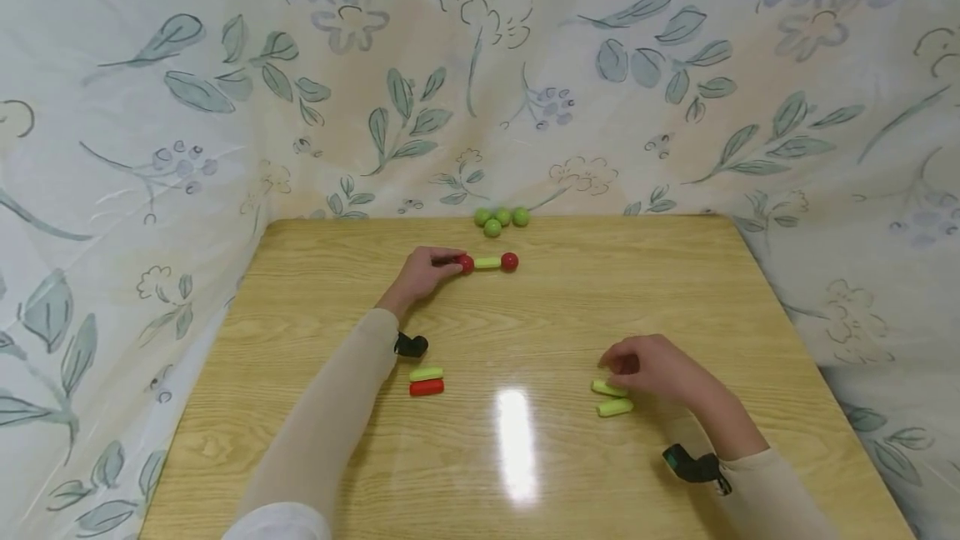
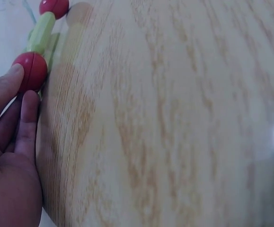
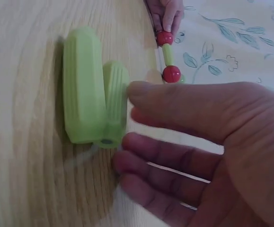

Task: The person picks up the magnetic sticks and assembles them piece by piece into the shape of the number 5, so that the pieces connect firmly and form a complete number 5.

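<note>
My left hand (image 1: 420,275) pinches a red ball (image 2: 32,71) between thumb and fingers at the back of the table. That ball is joined to one end of a light green ribbed rod (image 1: 487,262), with a second red ball (image 1: 510,262) on its other end. My right hand (image 1: 651,367) hovers by two more light green rods at the right, its fingers loosely bent. In the right wrist view the thumb tip is right beside the farther rod (image 3: 117,94), while the nearer rod (image 3: 83,85) lies alongside it. Nothing shows between those fingers.
Several green balls (image 1: 492,227) cluster at the table's back edge, by the flowered cloth (image 1: 480,107). Near my left forearm lie a light green rod (image 1: 426,374) and a red rod (image 1: 427,387), side by side on the wooden table (image 1: 337,473).
</note>
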`<action>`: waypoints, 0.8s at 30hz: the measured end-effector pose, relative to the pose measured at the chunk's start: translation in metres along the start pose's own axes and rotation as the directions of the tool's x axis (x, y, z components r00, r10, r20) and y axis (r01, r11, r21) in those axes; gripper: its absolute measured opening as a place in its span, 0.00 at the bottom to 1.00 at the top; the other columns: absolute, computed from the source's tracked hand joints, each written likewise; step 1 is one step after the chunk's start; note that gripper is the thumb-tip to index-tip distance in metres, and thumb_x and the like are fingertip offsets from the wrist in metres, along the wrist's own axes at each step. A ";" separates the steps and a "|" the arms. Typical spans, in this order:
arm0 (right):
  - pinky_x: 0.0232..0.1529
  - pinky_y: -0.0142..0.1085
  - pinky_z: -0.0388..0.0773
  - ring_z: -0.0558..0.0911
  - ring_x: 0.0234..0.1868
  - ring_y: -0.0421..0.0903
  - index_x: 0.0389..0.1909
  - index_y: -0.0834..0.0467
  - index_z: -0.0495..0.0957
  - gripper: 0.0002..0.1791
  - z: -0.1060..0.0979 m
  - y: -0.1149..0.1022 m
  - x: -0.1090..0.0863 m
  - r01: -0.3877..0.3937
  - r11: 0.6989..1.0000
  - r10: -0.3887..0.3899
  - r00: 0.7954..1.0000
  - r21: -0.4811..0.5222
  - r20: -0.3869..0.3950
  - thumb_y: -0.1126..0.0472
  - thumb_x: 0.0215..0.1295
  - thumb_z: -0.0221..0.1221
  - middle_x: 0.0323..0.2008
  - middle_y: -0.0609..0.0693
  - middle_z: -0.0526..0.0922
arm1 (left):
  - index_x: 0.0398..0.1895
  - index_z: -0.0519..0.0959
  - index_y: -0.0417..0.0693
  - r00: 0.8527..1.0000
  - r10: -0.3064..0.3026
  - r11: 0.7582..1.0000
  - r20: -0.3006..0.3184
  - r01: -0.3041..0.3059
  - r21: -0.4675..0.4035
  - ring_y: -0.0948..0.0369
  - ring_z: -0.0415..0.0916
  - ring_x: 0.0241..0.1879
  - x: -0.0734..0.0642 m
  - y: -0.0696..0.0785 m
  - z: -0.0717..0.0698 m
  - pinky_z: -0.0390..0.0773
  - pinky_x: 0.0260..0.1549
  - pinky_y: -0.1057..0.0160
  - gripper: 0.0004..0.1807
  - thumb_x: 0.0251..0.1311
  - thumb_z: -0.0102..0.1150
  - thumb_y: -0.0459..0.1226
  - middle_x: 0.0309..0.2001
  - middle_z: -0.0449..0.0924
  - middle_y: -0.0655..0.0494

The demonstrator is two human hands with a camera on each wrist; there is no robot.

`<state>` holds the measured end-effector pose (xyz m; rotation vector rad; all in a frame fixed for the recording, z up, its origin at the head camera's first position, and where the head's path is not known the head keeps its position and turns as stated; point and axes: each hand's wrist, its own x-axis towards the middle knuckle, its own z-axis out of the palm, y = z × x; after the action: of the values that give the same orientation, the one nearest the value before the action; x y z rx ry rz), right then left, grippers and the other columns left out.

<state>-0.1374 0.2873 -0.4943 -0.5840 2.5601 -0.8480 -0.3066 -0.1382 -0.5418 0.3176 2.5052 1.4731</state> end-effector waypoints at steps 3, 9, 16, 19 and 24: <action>0.37 0.36 0.79 0.78 0.35 0.38 0.50 0.56 0.90 0.13 0.003 -0.002 -0.007 -0.018 1.000 0.018 1.000 0.004 0.012 0.58 0.68 0.75 0.35 0.38 0.82 | 0.68 0.85 0.49 1.000 0.004 1.000 0.002 -0.004 0.003 0.51 0.76 0.68 0.001 0.000 0.001 0.73 0.69 0.49 0.20 0.77 0.68 0.41 0.67 0.83 0.49; 0.38 0.37 0.79 0.78 0.36 0.39 0.53 0.56 0.89 0.13 0.011 -0.002 -0.008 -0.032 0.999 0.031 0.999 -0.019 -0.041 0.60 0.70 0.73 0.36 0.39 0.82 | 0.67 0.86 0.48 1.000 0.003 1.000 -0.005 -0.003 -0.002 0.51 0.76 0.67 0.000 0.000 0.002 0.74 0.69 0.49 0.20 0.76 0.68 0.41 0.67 0.83 0.48; 0.39 0.42 0.78 0.78 0.35 0.41 0.62 0.56 0.86 0.19 0.018 0.003 -0.003 -0.066 0.996 0.055 0.985 -0.064 -0.161 0.60 0.72 0.71 0.36 0.42 0.83 | 0.67 0.86 0.49 1.000 0.001 1.000 -0.003 -0.001 0.014 0.51 0.77 0.66 0.000 -0.003 0.004 0.74 0.68 0.49 0.20 0.76 0.68 0.41 0.67 0.83 0.48; 0.39 0.42 0.80 0.79 0.36 0.40 0.65 0.55 0.85 0.22 0.017 0.004 -0.002 -0.062 0.996 0.050 0.983 -0.067 -0.175 0.59 0.73 0.72 0.37 0.43 0.84 | 0.67 0.86 0.49 1.000 0.003 1.000 -0.008 -0.003 0.016 0.51 0.77 0.66 0.000 -0.004 0.003 0.75 0.67 0.49 0.19 0.76 0.68 0.41 0.67 0.83 0.49; 0.40 0.40 0.82 0.81 0.38 0.40 0.66 0.55 0.84 0.26 0.011 0.005 -0.005 -0.045 0.998 0.039 0.990 -0.040 -0.136 0.57 0.68 0.76 0.41 0.45 0.85 | 0.66 0.86 0.49 1.000 0.003 1.000 -0.014 -0.003 0.011 0.52 0.77 0.66 0.000 -0.001 0.002 0.74 0.68 0.49 0.19 0.76 0.69 0.41 0.66 0.83 0.49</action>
<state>-0.1296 0.2886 -0.5044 -0.4984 2.7089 -0.8474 -0.3058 -0.1374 -0.5434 0.3144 2.5256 1.4691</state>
